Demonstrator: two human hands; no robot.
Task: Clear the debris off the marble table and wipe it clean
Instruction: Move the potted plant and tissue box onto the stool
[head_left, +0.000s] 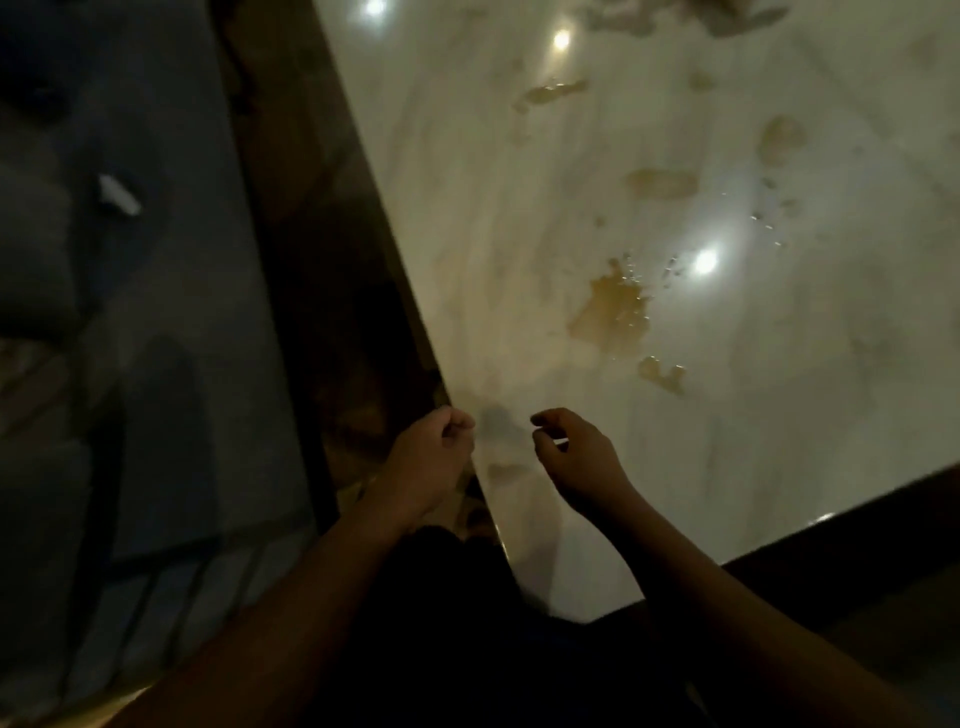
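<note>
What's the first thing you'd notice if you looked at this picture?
Probably the brown puddle in the middle of the shiny marble table, with smaller brown splotches farther back and bright light glints around it. Next, the left hand and right hand, fingers curled, by the table's near left edge.

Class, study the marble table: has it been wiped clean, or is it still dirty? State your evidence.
Still dirty. Brownish patches and small droplets lie across the marble table; no cloth is in view.
</note>
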